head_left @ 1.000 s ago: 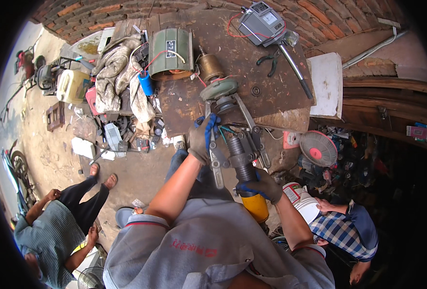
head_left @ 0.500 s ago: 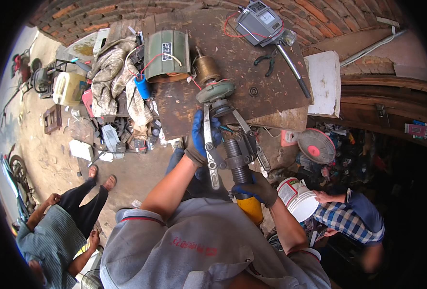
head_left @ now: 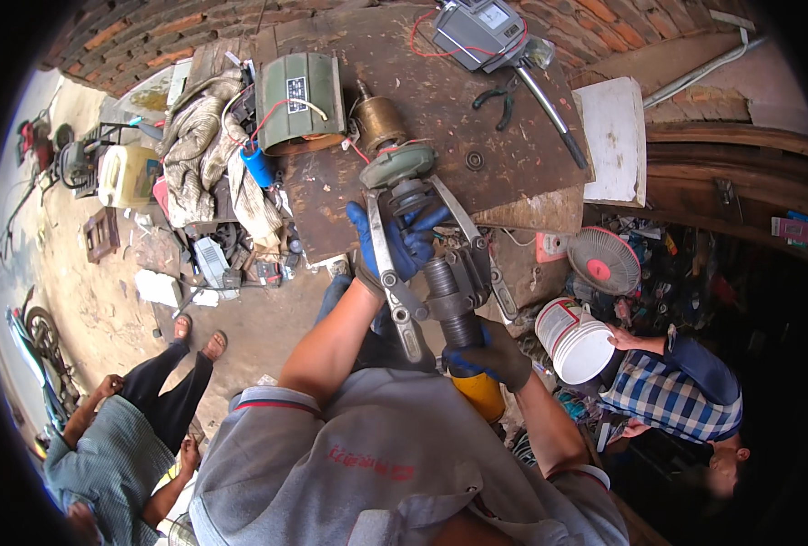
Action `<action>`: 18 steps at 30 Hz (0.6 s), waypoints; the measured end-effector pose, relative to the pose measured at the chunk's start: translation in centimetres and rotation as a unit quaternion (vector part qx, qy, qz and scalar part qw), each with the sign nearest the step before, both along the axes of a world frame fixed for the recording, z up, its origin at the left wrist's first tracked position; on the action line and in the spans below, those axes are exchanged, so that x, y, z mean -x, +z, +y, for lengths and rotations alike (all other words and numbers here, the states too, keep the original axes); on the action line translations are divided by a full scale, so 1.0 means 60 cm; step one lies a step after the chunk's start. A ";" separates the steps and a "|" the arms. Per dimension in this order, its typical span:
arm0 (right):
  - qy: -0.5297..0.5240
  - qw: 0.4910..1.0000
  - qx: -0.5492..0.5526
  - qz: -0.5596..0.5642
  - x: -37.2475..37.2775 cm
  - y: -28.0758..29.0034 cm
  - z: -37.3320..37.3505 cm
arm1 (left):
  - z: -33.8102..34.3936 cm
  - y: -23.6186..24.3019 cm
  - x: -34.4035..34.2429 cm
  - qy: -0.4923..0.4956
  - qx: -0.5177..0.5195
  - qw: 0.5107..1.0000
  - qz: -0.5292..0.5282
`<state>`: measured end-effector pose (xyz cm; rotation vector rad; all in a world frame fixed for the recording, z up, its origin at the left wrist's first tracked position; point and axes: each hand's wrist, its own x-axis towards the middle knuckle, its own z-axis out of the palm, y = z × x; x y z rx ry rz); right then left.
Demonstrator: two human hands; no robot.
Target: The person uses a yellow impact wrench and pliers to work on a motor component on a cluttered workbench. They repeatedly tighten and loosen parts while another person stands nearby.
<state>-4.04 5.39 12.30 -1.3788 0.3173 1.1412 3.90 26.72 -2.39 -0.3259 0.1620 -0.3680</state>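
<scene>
Brick walls and a worn brown workbench [head_left: 513, 118] frame a cluttered workshop. At the bench's near edge a metal gear puller [head_left: 445, 273] lies with its long axis running from the person's chest up toward the bench, its arms reaching to a green motor end cap [head_left: 395, 166] at the far end. Left hand [head_left: 395, 238], in a blue glove, is wrapped around the puller's arms near that cap; right hand [head_left: 490, 357], in a dark glove, is closed on a yellow-handled tool [head_left: 478, 391] at the puller's near end. Beyond stand a green motor housing [head_left: 299, 102], pliers [head_left: 499, 102] and a grey meter [head_left: 481, 27]. Right of the bench, another person touches a white bucket [head_left: 575, 341] near a small fan [head_left: 602, 261].
</scene>
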 end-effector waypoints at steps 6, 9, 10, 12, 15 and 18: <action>0.005 0.999 0.040 -0.012 0.016 -0.003 0.002 | -0.002 -0.017 0.005 -0.031 0.025 0.999 0.000; 0.001 0.999 0.034 -0.011 0.017 -0.002 0.005 | 0.002 -0.001 0.000 -0.034 0.019 0.999 0.008; 0.000 0.999 0.034 -0.019 0.013 0.002 0.010 | 0.001 0.009 -0.001 -0.025 0.010 1.000 0.007; -0.011 0.999 0.019 -0.023 0.007 0.003 0.016 | 0.002 0.012 0.000 -0.002 -0.001 1.000 0.006; -0.032 0.999 -0.015 -0.013 -0.003 0.003 0.021 | 0.003 -0.001 0.000 0.022 0.006 1.000 -0.006; -0.018 1.000 -0.005 -0.005 -0.010 0.007 0.019 | 0.006 -0.011 0.002 0.014 0.046 0.998 -0.029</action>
